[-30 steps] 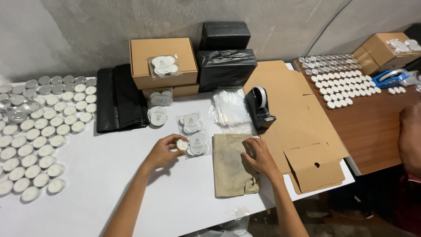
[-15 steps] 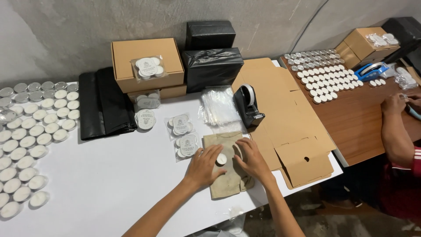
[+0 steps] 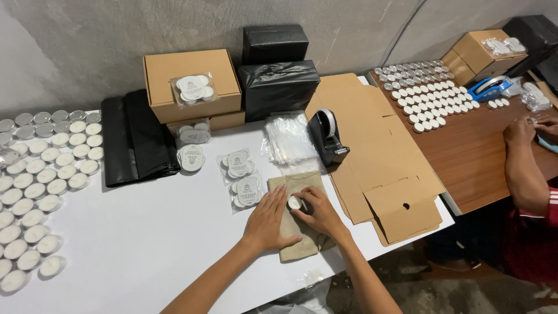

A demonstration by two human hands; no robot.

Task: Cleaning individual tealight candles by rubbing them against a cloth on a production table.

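Left hand slid closer, tealight between hands

Both forearms reach up from the lower edge of the frame, angled toward each other so the hands meet near the centre. The left hand lies palm down, fingers straight and close together, pointing up and slightly right. The right hand sits just beside it, knuckles raised, fingers curled inward, its thumb and fingertips pinched toward the left hand's fingertips. Both wrists are bare, arms uncovered.
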